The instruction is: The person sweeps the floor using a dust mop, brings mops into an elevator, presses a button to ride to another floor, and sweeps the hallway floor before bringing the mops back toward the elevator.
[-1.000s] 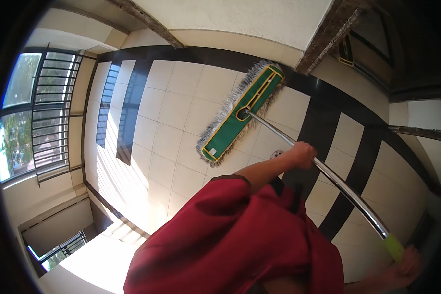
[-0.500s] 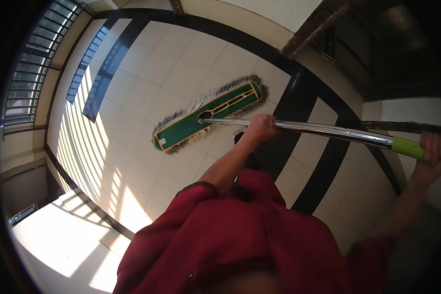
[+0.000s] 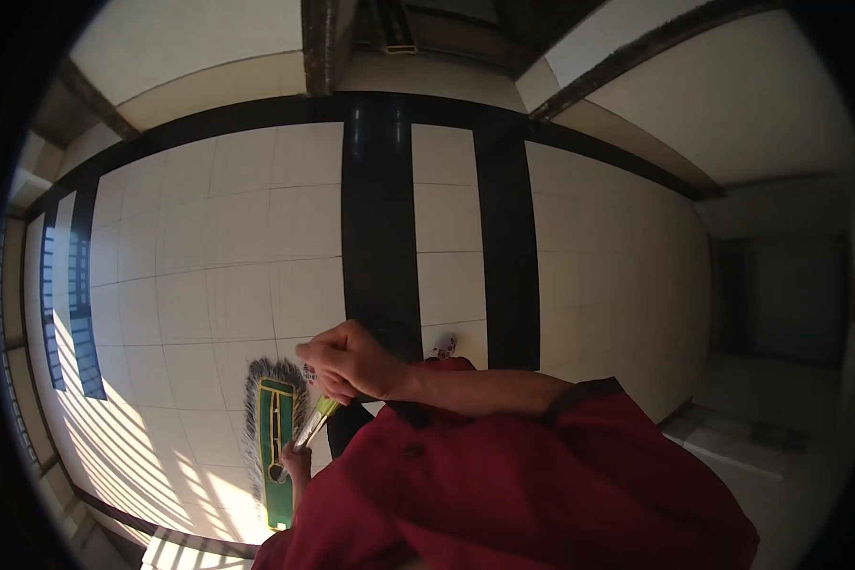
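Observation:
A flat dust mop (image 3: 275, 418) lies on the tiled floor at the lower left, its green top edged in yellow and its grey fringe spread round it. My right hand (image 3: 347, 361) is closed round the top end of the handle, where a bit of the lime-green grip shows below the fingers. Lower down, close to the mop head, my left hand (image 3: 296, 463) wraps the metal pole (image 3: 311, 429). My red top covers part of the left forearm. The pole is seen steeply from above, so it looks short.
Pale floor tiles (image 3: 247, 313) are crossed by black bands (image 3: 380, 218). Striped sunlight (image 3: 123, 456) falls at the left. A pale wall (image 3: 199, 47) and a dark doorway (image 3: 446, 38) stand ahead. A patterned shoe (image 3: 444, 345) shows beside my body.
My view has turned to the right. The mop head now appears lower left and upright in the picture; my right hand, still on the grip, has come from far right to left of centre.

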Demonstrator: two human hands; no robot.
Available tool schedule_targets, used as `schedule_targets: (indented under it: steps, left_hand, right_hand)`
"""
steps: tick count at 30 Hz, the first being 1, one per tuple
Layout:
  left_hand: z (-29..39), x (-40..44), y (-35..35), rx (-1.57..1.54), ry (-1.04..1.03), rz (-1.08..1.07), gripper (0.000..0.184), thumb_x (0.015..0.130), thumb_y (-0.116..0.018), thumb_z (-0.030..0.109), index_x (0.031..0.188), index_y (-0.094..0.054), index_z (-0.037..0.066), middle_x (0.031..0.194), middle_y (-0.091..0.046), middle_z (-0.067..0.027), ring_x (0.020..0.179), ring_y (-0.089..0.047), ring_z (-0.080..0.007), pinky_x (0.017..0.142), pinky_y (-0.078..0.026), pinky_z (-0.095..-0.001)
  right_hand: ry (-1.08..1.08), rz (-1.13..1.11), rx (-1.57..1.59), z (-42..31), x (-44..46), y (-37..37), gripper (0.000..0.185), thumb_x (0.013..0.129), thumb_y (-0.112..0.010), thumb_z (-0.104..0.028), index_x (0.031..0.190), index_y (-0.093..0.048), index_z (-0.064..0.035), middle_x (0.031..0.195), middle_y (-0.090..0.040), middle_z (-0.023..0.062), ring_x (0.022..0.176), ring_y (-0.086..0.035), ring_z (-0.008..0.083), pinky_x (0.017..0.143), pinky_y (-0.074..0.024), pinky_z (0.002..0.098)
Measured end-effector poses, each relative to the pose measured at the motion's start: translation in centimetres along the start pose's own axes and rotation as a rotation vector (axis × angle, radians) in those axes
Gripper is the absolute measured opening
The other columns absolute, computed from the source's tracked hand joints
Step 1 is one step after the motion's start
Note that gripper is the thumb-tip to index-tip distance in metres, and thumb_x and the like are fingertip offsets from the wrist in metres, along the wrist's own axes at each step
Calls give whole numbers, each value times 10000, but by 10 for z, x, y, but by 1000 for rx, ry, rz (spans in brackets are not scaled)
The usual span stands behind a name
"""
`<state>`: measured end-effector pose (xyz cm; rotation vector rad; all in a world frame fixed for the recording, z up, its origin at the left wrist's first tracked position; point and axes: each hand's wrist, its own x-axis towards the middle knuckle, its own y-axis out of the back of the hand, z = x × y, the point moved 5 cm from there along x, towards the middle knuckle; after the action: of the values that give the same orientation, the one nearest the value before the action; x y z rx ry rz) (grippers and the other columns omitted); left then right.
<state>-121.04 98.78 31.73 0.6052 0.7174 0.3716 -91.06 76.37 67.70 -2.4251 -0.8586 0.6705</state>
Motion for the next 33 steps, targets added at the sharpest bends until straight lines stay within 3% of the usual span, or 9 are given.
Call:
schedule_targets:
  steps: [1,2,3,7,16,20,21,26,33]
  left_hand:
    - [-43,-10,-20,-281,-82,100,77,565,-427,60,572,-423,-17,464,-326,-129,412,-322,-197,405,-256,-356]
    - [0,-37,-27,127,-59,-72,73,594,-446,47,600,-436,-26,470,-322,-127,430,-316,-147,398,-263,-334]
    - [35,-43,-51,161,-87,-79,73,594,-446,47,600,-436,-26,470,-322,-127,430,-316,-147,398,-263,-334]
    - [103,-96,-131,54,-44,-136,202,655,-586,136,776,-548,-21,572,-496,-173,519,-456,-204,515,-387,-335]
    - [249,-102,-193,33,-115,-257,284,628,-635,198,854,-590,33,654,-580,-158,608,-579,-229,547,-422,-331]
    - [231,-68,-248,-31,-136,-206,301,585,-603,242,771,-582,6,679,-554,-214,698,-541,-379,585,-428,-424]
    - [348,-98,-235,295,-144,-213,304,586,-611,250,776,-587,14,713,-563,-205,732,-544,-368,622,-431,-421]
    - [469,-94,-270,303,-406,-125,214,566,-639,249,677,-592,72,651,-565,-151,649,-545,-350,625,-433,-428]
    - [667,-97,-358,333,-636,-127,65,578,-552,100,639,-546,79,634,-542,-80,680,-531,-285,635,-380,-386]
  right_hand:
    - [-42,-32,53,4,-16,7,410,849,-430,-172,457,-369,-67,354,-356,5,290,-327,80,324,-306,238]
    - [-25,-76,74,4,-33,17,397,854,-427,-165,474,-380,-62,359,-356,0,291,-323,72,317,-284,232]
    - [-12,-43,65,-6,-47,42,394,856,-427,-166,478,-383,-62,362,-352,-5,293,-316,68,315,-270,233]
    - [-8,5,93,-50,-111,122,390,859,-431,-178,487,-384,-70,369,-341,-14,300,-296,58,311,-238,235]
    - [103,18,71,-163,-149,192,402,848,-441,-163,464,-353,-85,365,-326,-17,299,-301,54,306,-250,218]
    - [166,118,115,-216,-162,241,394,842,-443,-175,469,-356,-81,373,-318,-28,303,-293,49,302,-243,223]
    - [177,85,73,-238,-170,261,397,841,-406,-145,455,-328,-86,365,-329,-4,302,-317,80,339,-289,239]
    - [252,123,-45,-327,-207,332,352,782,-332,-60,437,-286,-113,365,-359,22,332,-381,124,404,-364,262]
    - [679,84,-68,-440,-316,438,255,721,-291,25,497,-366,-73,390,-392,35,320,-363,122,377,-365,267]
